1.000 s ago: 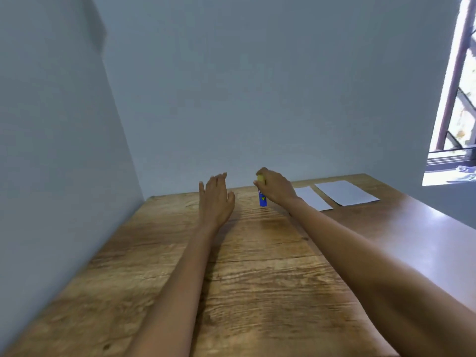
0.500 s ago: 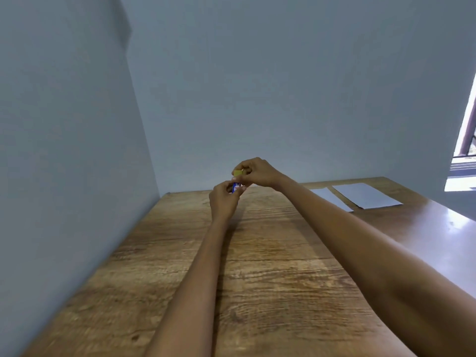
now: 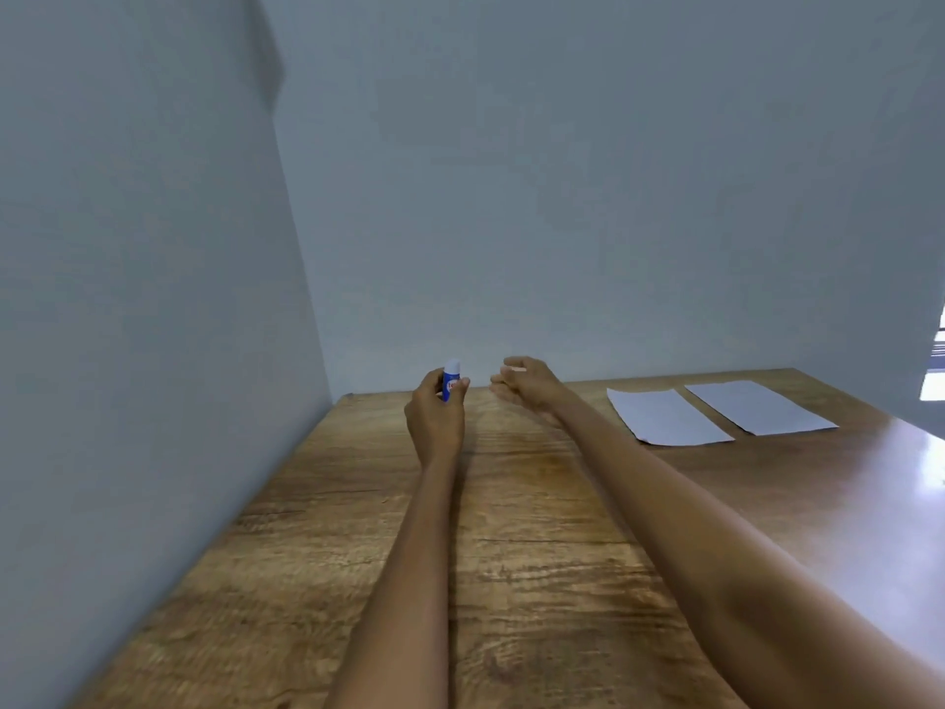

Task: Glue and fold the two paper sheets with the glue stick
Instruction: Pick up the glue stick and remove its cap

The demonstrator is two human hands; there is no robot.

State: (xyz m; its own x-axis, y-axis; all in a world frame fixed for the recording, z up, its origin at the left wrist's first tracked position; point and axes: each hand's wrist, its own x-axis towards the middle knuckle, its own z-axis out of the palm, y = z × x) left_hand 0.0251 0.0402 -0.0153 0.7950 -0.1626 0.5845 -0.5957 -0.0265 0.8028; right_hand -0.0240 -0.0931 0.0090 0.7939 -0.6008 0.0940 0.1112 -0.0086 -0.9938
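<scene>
Gripping the blue glue stick upright above the far end of the wooden counter, the left hand curls its fingers round the tube. The right hand, just beside it, has curled fingers; whether they hold anything is unclear. Two paper sheets lie flat side by side, off to the right.

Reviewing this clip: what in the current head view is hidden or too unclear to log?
- Yellow cap: unseen; right hand is curled and blurred.
- Glue stick: label too small to read, lower body wrapped by left hand.
- Window: cut off by the right edge.
</scene>
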